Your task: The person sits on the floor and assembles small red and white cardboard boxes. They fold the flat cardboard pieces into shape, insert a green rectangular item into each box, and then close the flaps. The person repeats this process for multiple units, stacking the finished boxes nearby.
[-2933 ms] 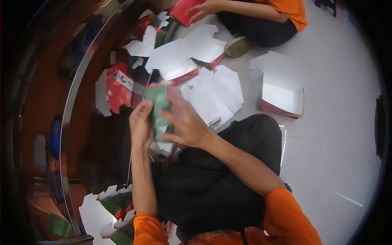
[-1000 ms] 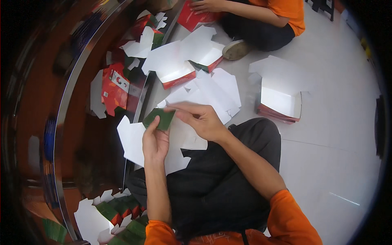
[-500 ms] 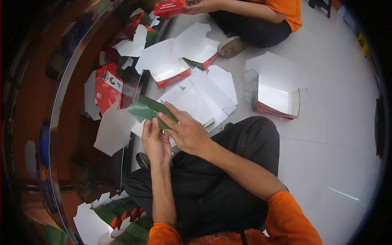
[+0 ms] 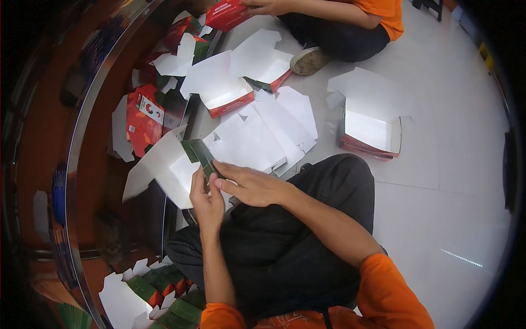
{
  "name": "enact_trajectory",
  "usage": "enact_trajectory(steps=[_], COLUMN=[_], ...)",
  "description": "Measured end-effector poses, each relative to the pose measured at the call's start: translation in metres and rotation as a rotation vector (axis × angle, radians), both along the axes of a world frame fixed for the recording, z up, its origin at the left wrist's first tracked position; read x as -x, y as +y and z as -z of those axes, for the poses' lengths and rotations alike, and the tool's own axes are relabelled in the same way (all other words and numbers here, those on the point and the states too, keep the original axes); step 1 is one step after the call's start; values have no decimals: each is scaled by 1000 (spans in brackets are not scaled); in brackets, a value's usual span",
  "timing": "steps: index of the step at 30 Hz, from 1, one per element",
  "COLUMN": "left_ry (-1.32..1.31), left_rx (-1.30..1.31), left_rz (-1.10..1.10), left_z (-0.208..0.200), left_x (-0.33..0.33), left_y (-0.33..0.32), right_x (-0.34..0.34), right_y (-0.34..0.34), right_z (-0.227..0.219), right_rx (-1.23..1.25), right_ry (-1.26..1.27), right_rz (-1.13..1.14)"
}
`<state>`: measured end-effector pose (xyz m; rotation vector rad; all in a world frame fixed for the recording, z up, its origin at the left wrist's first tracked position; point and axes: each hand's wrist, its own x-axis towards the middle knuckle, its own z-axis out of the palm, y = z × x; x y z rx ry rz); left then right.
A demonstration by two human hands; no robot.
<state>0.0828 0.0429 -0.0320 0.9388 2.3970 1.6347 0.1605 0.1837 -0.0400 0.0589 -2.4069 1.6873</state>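
Note:
I sit on a pale floor with a flat cardboard box blank [image 4: 167, 164], white inside and green on its printed flap, held over my lap. My left hand [image 4: 205, 202] grips it from below, fingers curled up around the green flap. My right hand [image 4: 249, 185] lies across the same flap from the right, fingertips pressing on the fold. The blank's white panels fan out to the left of both hands.
White unfolded blanks [image 4: 263, 134] lie spread just beyond my knees. A stack of red-edged blanks [image 4: 370, 131] sits right. Red and green blanks [image 4: 145, 118] pile at left beside a curved metal rail [image 4: 76, 164]. Another person in orange [image 4: 329, 22] holds a red box [image 4: 227, 13]. Folded boxes [image 4: 153, 293] sit at lower left.
The blank was a small folded green piece held upright; it has since opened out wide to the left, and both hands have shifted onto its green flap.

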Motion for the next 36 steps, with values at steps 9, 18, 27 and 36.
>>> enact_trajectory(steps=[9,18,27,36], left_ry=[424,391,471,211], left_rx=[455,446,445,436], left_rz=[125,-287,-185,-352], left_z=[-26,-25,-40,-24], left_x=[0,-1,1,0], left_y=[-29,-19,-16,-21], right_x=[11,20,11,16], right_y=[10,-4,2,-7], right_z=[16,28,15,28], right_rx=[-80,129,-138,231], right_ry=[-274,-114,128,127], right_rz=[295,555,452,628])
